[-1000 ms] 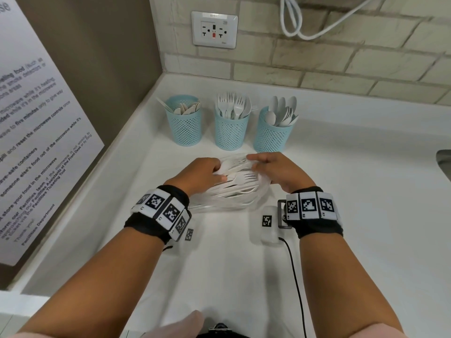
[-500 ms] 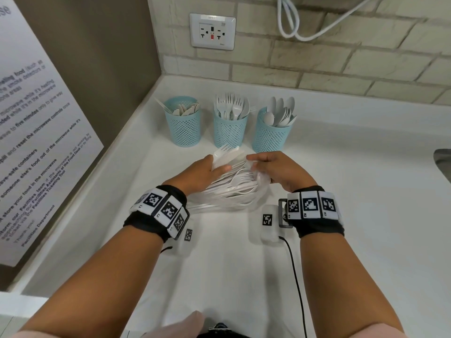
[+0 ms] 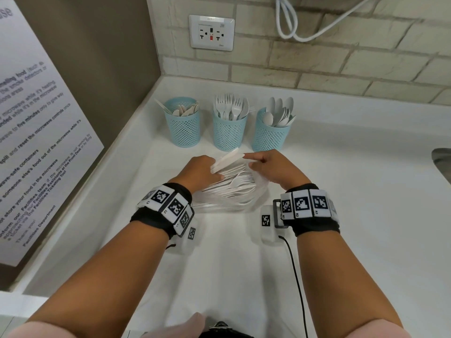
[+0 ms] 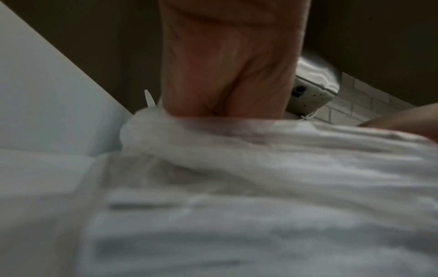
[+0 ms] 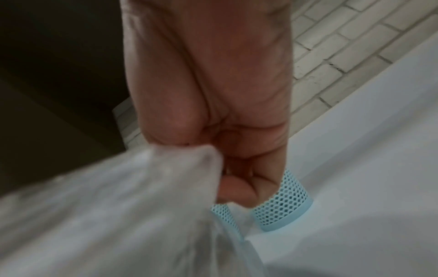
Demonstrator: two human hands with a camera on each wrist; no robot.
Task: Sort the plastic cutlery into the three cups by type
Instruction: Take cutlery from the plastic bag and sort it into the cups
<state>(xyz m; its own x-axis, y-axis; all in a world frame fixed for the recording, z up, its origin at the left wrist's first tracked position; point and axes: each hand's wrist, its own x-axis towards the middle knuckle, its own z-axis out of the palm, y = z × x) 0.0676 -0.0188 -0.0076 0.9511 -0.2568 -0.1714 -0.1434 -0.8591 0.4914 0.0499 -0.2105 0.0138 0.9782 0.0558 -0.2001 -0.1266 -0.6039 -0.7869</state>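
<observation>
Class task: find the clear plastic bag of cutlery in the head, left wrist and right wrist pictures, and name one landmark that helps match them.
Head: the plastic bag lies mid-frame between both hands, in front of the cups.
Left wrist: it fills the lower frame, blurred, below the left hand.
Right wrist: its edge is lower left, pinched by the right hand.
Shared landmark: the brick wall.

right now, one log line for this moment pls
left hand: grips cutlery handles | right hand: pinches bag edge | cups: partly filled
</observation>
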